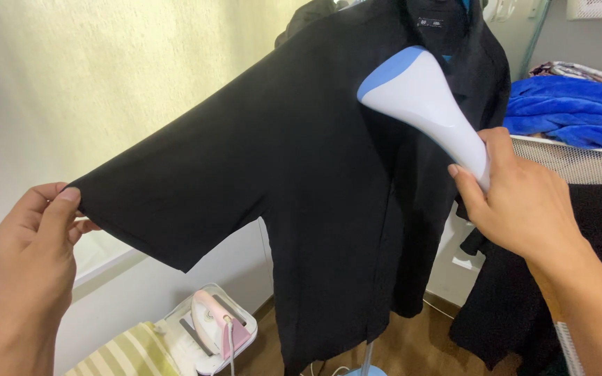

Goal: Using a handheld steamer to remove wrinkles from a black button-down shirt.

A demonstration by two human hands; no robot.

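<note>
At centre frame: black shirt [315,181] hanging, steamer [423,104] pressed to its chest.

Left hand [36,244] pinched shut on the sleeve hem, thumb over fingers, pulling the sleeve out taut to the left. Right hand [524,202] clamped round the steamer's white handle, blue-edged head tilted up-left and touching the cloth just below the collar. Hands well apart, shirt spread between them. Down low, left of the shirt's hem: pink iron [214,327] upright on a white stand, striped green cloth [130,355] just beside it. At right, behind the right hand: blue blanket [573,111] heaped on a wire shelf [580,160], another black garment [517,299] hanging under it, wood floor [412,348] below.
</note>
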